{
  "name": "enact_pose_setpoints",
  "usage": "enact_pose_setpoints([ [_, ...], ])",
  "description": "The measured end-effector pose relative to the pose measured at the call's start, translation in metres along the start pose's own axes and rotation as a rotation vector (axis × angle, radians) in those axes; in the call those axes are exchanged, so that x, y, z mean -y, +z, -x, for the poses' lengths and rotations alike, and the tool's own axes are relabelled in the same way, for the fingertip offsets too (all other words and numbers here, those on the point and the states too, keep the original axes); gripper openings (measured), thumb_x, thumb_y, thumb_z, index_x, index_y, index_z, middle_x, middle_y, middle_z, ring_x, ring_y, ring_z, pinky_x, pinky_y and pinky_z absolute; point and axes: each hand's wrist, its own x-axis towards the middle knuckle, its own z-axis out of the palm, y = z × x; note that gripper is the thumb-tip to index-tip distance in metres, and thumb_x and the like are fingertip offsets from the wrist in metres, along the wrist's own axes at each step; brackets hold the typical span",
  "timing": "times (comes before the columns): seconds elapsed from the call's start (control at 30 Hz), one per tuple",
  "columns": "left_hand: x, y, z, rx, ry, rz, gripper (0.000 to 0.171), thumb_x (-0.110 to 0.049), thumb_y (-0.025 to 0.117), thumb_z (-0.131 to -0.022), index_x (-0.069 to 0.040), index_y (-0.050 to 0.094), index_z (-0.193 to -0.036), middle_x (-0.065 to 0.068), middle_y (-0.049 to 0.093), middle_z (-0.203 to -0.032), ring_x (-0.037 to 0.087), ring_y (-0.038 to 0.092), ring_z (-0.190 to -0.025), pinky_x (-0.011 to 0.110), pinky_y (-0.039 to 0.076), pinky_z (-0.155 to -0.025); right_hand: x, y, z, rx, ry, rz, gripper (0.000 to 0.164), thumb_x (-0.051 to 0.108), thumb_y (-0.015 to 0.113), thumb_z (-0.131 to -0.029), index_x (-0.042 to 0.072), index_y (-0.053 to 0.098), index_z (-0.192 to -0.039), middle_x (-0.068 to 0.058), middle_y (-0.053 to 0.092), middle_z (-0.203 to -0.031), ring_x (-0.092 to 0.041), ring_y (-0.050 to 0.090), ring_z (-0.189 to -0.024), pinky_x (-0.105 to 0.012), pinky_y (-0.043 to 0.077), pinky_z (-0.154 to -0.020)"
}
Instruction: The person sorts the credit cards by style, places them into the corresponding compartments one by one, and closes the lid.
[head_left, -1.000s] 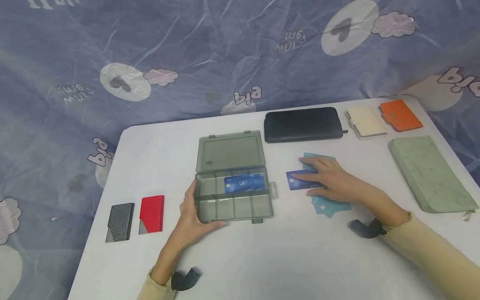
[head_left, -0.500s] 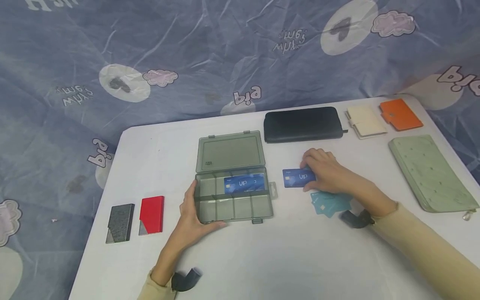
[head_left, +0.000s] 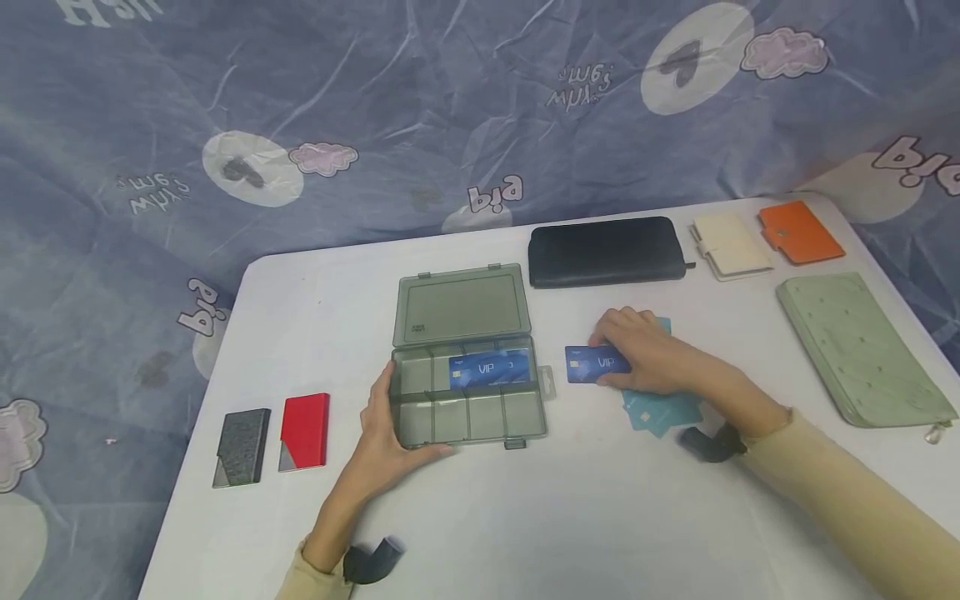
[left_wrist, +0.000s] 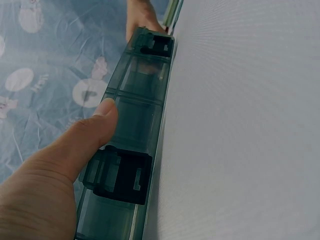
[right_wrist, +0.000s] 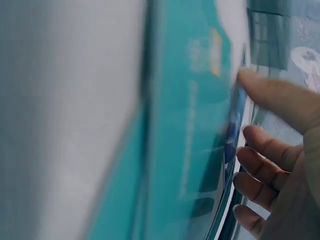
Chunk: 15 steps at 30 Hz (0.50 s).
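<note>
My right hand (head_left: 652,354) pinches a blue VIP card (head_left: 582,365) between thumb and fingers, just right of the box. Beneath that hand lie several teal cards (head_left: 662,413) in a loose fan; they fill much of the right wrist view as teal card faces (right_wrist: 192,115). A translucent grey-green compartment box (head_left: 447,421) lies with its lid (head_left: 462,307) folded back. Blue cards (head_left: 487,369) rest in its rear row. My left hand (head_left: 386,437) holds the box's near left corner, its thumb (left_wrist: 92,130) along the front wall by a latch (left_wrist: 122,175).
Left of the box are a dark grey card holder (head_left: 242,447) and a red one (head_left: 304,432). A black zip wallet (head_left: 607,252) lies behind. Towards the right are a cream cardholder (head_left: 729,244), an orange one (head_left: 802,232) and a green wallet (head_left: 862,350).
My right hand's fingers have gone from spread over the cards to pinching the blue card, which has shifted slightly left. The left hand and box stay put.
</note>
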Motion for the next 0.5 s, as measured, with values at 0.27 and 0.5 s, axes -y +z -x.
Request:
enact_pose_setpoints([
  [0.27,0.000,0.000,0.000,-0.009,0.003,-0.001,0.126,-0.048,0.084,-0.058,-0.019,0.002,-0.150,0.006,0.019,-0.150,0.025,0.022,-0.131,0.055,0.024,-0.096,0.013,-0.002,-0.007,0.036,0.050,0.023,0.054,0.034,0.078,-0.067,0.006,0.057,-0.108,-0.001,0.052,-0.097,-0.017,0.041,-0.091,-0.037,0.035,-0.079],
  [0.5,0.001,0.001,0.000,-0.006,0.009,-0.002,0.127,-0.046,0.085,-0.058,-0.019,0.002,-0.150,0.008,0.019,-0.150,0.026,0.022,-0.131,0.056,0.025,-0.094,0.005,0.005,-0.010,0.027,0.059,-0.012,0.054,0.034,0.079,-0.061,0.009,0.052,-0.101,0.001,0.046,-0.091,-0.017,0.038,-0.087,-0.035,0.028,-0.076],
])
